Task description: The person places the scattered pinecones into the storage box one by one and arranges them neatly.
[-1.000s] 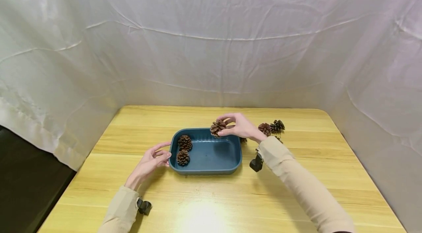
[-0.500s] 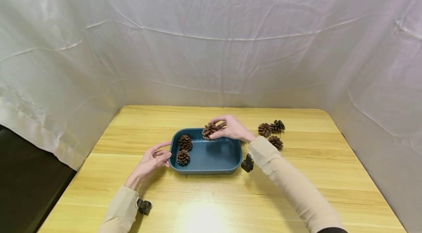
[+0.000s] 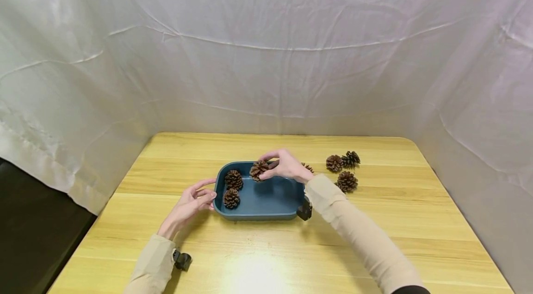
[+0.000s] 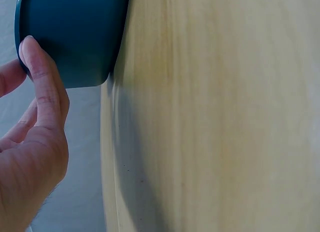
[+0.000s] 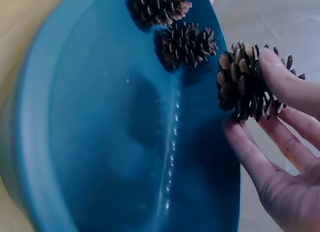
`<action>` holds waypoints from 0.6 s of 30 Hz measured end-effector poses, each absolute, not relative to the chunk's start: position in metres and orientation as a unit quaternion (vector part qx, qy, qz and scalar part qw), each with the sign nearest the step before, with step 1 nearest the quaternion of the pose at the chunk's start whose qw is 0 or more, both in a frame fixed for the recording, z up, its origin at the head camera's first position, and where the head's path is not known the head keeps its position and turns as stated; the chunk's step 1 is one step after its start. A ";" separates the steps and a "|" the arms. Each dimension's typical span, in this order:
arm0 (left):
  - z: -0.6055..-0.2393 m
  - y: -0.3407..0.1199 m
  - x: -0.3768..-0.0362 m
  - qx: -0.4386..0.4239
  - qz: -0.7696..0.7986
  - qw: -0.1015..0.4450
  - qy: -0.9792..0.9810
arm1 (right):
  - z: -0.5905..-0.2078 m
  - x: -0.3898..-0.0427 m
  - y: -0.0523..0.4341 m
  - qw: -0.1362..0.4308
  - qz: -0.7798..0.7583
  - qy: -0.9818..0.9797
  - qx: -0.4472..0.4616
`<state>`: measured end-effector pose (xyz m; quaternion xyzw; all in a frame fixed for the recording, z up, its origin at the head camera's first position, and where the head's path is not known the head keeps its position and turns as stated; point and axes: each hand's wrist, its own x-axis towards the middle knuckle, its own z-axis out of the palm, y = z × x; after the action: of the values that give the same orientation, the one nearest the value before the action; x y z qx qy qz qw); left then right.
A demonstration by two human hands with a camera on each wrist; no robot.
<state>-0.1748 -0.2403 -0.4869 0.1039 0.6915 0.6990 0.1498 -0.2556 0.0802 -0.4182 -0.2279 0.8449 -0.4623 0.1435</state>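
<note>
A blue plastic bin [image 3: 266, 216] stands on the table, with two brown pinecones, one [image 3: 233, 180] behind the other [image 3: 231, 198], lying inside at its left end. My left hand [image 3: 189, 206] holds the bin's left end, thumb at the rim; in the left wrist view the thumb [image 4: 42, 82] lies against the outer wall. Over the back part of the bin, my right hand [image 3: 285, 166] grips another pinecone [image 3: 258, 170] between thumb and fingers. The right wrist view shows this pinecone [image 5: 250, 82] raised above the bin floor, near the far wall.
To the right on the table lie a reddish-brown pinecone [image 3: 334, 163], a darker one [image 3: 351, 159] and another [image 3: 347, 181] nearer the right sleeve. One more pinecone [image 3: 307, 167] shows partly behind the right wrist, by the bin's right end. Pale cloth [image 3: 275, 76] hangs behind the table.
My right hand has carried its pinecone leftward and slightly lower over the bin. The pinecones on the right are less covered by the arm. The left hand and bin stay put.
</note>
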 end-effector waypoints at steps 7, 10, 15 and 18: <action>-0.487 -0.241 -0.175 0.104 0.701 0.152 0.689 | -0.423 -0.252 0.074 0.159 -0.474 0.840 -0.209; -0.486 -0.241 -0.174 0.104 0.701 0.153 0.689 | -0.426 -0.252 0.072 0.162 -0.471 0.842 -0.205; -0.485 -0.240 -0.174 0.102 0.697 0.153 0.693 | -0.430 -0.252 0.069 0.159 -0.462 0.849 -0.202; -0.484 -0.240 -0.174 0.101 0.696 0.153 0.694 | -0.433 -0.252 0.067 0.154 -0.454 0.854 -0.200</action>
<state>-0.1742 -0.2395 -0.4845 0.1006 0.6943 0.6959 0.1532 -0.2523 0.0670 -0.4327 -0.1998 0.8544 -0.4542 0.1543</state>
